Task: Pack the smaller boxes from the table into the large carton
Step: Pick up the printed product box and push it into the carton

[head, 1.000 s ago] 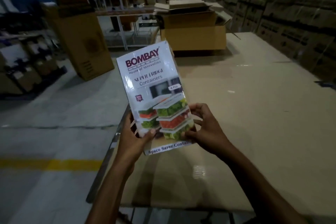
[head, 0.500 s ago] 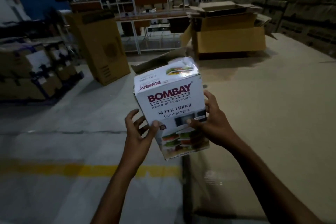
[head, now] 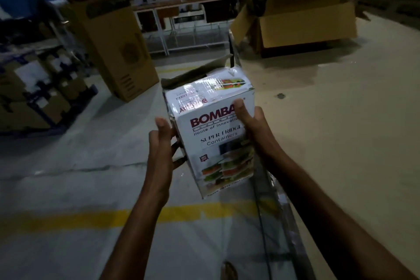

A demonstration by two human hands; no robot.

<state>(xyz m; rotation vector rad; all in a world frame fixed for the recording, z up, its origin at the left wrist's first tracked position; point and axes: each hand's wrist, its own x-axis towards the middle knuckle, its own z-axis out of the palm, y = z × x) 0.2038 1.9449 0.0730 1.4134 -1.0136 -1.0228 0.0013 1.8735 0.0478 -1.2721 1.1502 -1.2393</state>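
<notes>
Head view: one white printed box (head: 213,134), marked "BOMBAY" and "SUPER FRIDGE Containers", is held in the air between two hands, over the floor just off the desk's left edge. The left hand (head: 162,143) presses its left side and the right hand (head: 254,127) its right side, the fingers (head: 239,107) of each clamped on the box. An opened brown flap (head: 195,75) shows just behind the box's top.

One large open carton (head: 306,22) stands on the desk (head: 341,120) near its far left corner, flaps spread, well apart from the held box. The desk top is covered in plain brown cardboard.

On the grey concrete floor (head: 68,166) runs one yellow line (head: 68,220). One tall closed carton (head: 116,48) stands on the floor to the left, with white shelving (head: 172,7) behind it and stacked boxes (head: 38,88) at far left. The room is dim.
</notes>
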